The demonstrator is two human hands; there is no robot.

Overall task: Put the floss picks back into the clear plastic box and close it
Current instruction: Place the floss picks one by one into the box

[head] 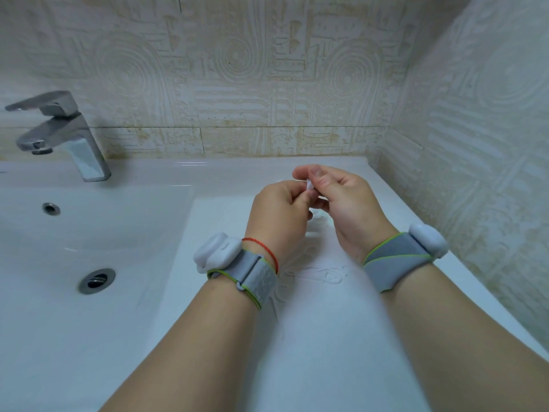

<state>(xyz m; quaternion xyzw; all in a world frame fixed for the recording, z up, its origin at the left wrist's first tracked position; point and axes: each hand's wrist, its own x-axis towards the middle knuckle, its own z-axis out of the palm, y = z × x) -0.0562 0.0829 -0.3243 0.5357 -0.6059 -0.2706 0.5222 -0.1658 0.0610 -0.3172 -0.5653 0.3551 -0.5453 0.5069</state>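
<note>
Nearest, loose floss picks [323, 273] were seen lying flat on the white table [341, 337] between the two banded wrists, long axes mostly left-right, pale and hard to count. Just beyond, both hands were raised together above the table. One white floss pick [309, 184] was pinched between thumb and forefinger of the right hand [349, 203], palm turned inward. The left hand [279, 215] was shown back-up, fingers curled toward the same pick; its grip was hidden. The clear plastic box could not be made out. Both hands were judged equally near the loose picks, which lay toward the body. Farther left, sink [124, 200] and faucet [59, 135].
</note>
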